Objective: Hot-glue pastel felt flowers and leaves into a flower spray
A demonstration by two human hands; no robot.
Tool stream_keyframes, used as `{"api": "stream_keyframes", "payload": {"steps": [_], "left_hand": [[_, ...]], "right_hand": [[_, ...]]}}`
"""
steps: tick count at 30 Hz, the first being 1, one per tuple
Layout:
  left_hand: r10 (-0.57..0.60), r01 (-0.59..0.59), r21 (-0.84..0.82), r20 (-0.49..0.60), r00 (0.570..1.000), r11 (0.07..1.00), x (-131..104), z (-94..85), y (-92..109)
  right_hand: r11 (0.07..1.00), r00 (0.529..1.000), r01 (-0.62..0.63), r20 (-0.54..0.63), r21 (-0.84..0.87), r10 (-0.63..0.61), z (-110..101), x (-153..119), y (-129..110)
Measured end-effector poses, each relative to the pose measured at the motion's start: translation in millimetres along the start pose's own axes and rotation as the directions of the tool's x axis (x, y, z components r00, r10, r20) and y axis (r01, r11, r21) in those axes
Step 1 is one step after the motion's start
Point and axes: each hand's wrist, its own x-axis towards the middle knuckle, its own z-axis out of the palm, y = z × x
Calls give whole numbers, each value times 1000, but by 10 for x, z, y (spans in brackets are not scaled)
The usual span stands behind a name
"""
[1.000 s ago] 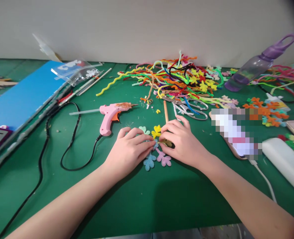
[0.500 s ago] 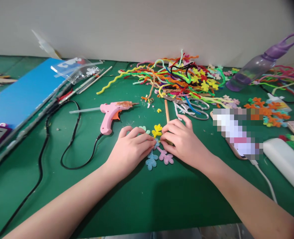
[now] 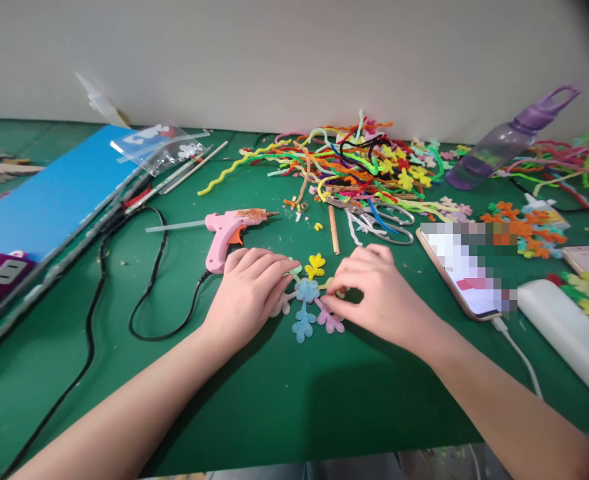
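Note:
A multicoloured pipe-cleaner snowflake (image 3: 307, 291) lies flat on the green table, with a light-blue centre and branched arms in yellow, blue, pink and paler shades. My left hand (image 3: 249, 287) comes over it from the left, fingers close together and tips at the mint arm; its thumb is mostly hidden. On the other side, my right hand (image 3: 377, 293) curls thumb and fingers around the pale yellow arm, just above the pink one. The fingers partly cover these side arms. A pink hot glue gun (image 3: 222, 237) lies beyond my left hand, a glue stick in its back.
Behind the snowflake are a tan stick (image 3: 333, 230), scissors (image 3: 387, 223) and a heap of pipe cleaners (image 3: 344, 160). A phone (image 3: 462, 273), white case (image 3: 567, 337) and purple bottle (image 3: 499, 147) stand right. The glue gun's black cord (image 3: 92, 333) runs left.
My hands have drawn apart from the snowflake's centre, uncovering the blue middle. The right fingers have shifted onto a side arm. The camera view has moved slightly.

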Motion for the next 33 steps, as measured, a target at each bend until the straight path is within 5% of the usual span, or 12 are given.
{"api": "stream_keyframes", "payload": {"steps": [6, 33], "left_hand": [[-11, 9, 16, 130, 991, 1000, -1, 9, 16], [-7, 4, 33, 95, 995, 999, 6, 75, 54]], "right_hand": [[993, 991, -113, 73, -34, 116, 182, -42, -19], [1000, 1000, 6, -20, -15, -6, 218, 10, 128]]}}
